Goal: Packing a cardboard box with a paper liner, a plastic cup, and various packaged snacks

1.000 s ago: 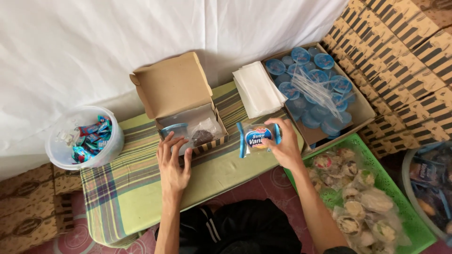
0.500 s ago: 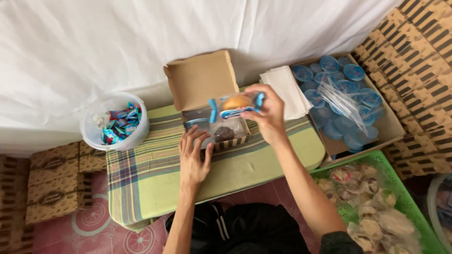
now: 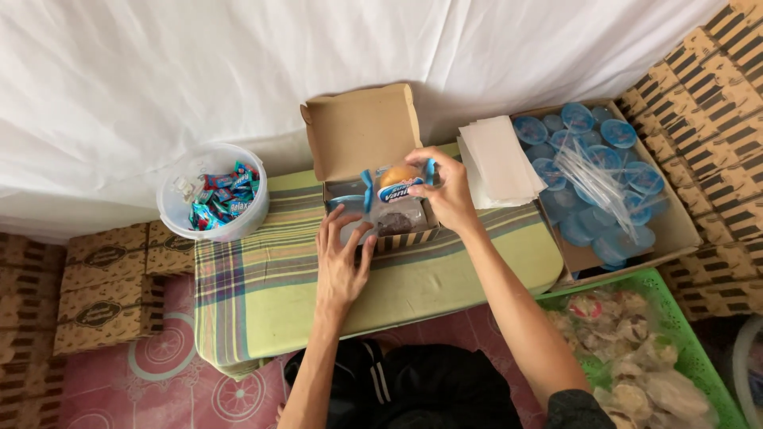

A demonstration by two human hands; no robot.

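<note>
The snack pack (image 3: 397,187) sat pinched in the right hand (image 3: 450,193), just over the open box (image 3: 373,187). The left hand (image 3: 343,260) lay flat, holding nothing, on the box's front. A wrapped cake (image 3: 400,218) was already inside; the box stayed unclosed on the desk (image 3: 262,290).

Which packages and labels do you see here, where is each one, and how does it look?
Biscuit pack: in the right hand, over the open brown box; blue ends.
Candy tub: left; round, clear, blue wrappers.
Sealed cups: right carton; blue lids.
</note>
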